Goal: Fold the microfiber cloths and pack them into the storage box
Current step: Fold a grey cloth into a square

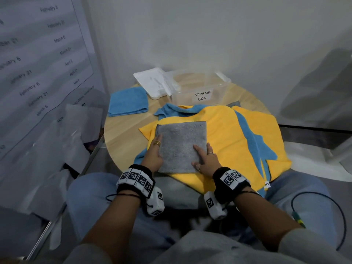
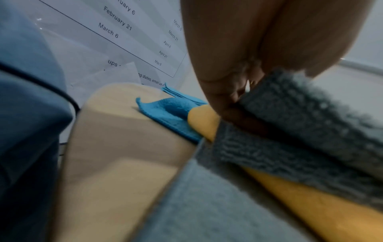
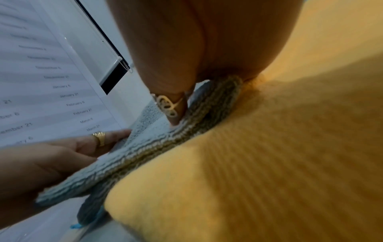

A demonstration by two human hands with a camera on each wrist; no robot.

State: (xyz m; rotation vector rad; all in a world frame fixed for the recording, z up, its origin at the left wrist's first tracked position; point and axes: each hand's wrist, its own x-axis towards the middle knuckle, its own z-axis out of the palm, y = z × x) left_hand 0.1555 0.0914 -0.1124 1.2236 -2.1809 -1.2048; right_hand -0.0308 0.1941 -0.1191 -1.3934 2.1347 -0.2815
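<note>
2 hands hold the folded grey cloth atop a yellow cloth on the table: left hand gripping its left edge, right hand gripping its right edge, with the storage box behind.

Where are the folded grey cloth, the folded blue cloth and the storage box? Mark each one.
folded grey cloth (image 1: 182, 145), head view, middle of its top face.
folded blue cloth (image 1: 128, 101), head view, centre of its top layer.
storage box (image 1: 183, 96), head view, clear front wall beside the label.
</note>
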